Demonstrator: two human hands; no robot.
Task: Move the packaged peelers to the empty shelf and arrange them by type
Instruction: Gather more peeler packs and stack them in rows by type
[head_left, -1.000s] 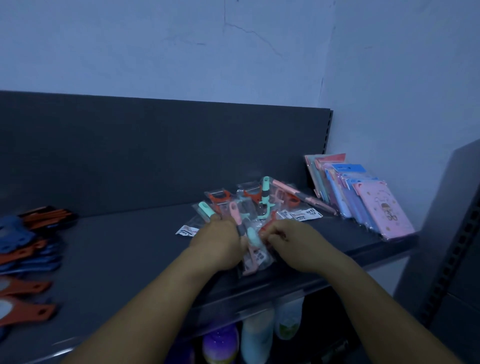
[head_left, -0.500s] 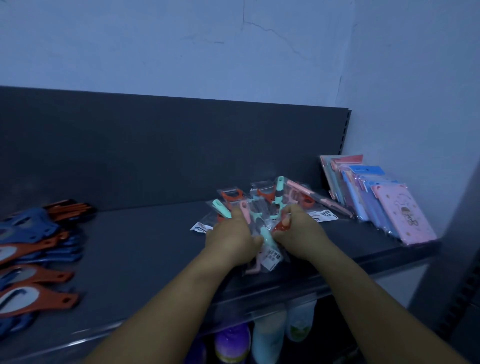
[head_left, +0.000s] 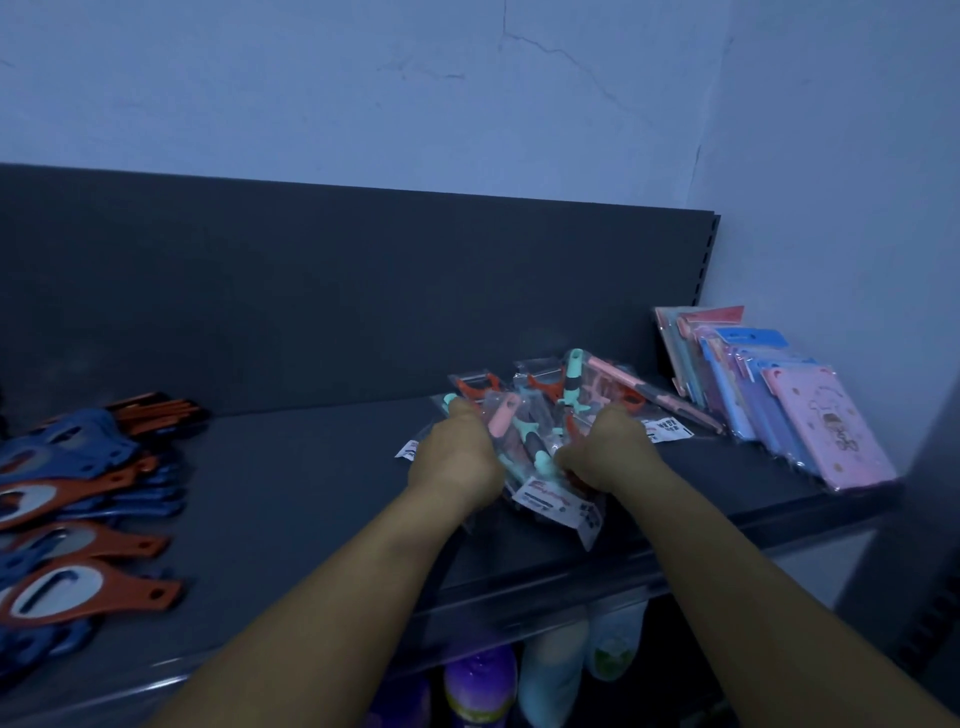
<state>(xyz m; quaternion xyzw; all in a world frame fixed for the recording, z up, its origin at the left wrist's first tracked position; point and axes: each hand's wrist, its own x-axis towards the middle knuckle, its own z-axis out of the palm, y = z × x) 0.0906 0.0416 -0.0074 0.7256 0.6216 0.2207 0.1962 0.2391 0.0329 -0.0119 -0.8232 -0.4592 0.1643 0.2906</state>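
Both hands are closed around one loose bundle of packaged peelers (head_left: 540, 441), left hand (head_left: 457, 457) clamping its 9 o'clock edge, right hand (head_left: 608, 457) its 3 o'clock edge, fingers curled under and out of sight. The bundle sits on the dark shelf (head_left: 291, 483) toward the right end, with more packs fanned out behind it at 12 o'clock.

Step in hand, as I read it: gathering the pile so it can be lifted or split by type. To do it well:
- squeeze inward evenly, since the slick film bags will probably slide against each other
- support from underneath; the white header cards (head_left: 550, 501) hang off the 6 o'clock edge and look likely to slip out first
- sort by head shape and handle, not colour: orange Y-heads sit at the back, mint and pink straight handles nearer the front
- open shelf at 9 o'clock of the pile is the obvious laydown area

Neighbours: the stack of pink and blue flat packs (head_left: 810, 415) leans at 3 o'clock, near but not touching the hands. Orange and blue handled items (head_left: 78, 519) lie well apart at 9 o'clock.

Hard to make out:
- light is dim and blue, so colours are unreliable
- pack count in the grip, unknown; bags overlap
- orange and blue items are cut by the frame edge, and their type is unclear
- bottles (head_left: 483, 686) on the lower level are only partly visible
- label text is unreadable
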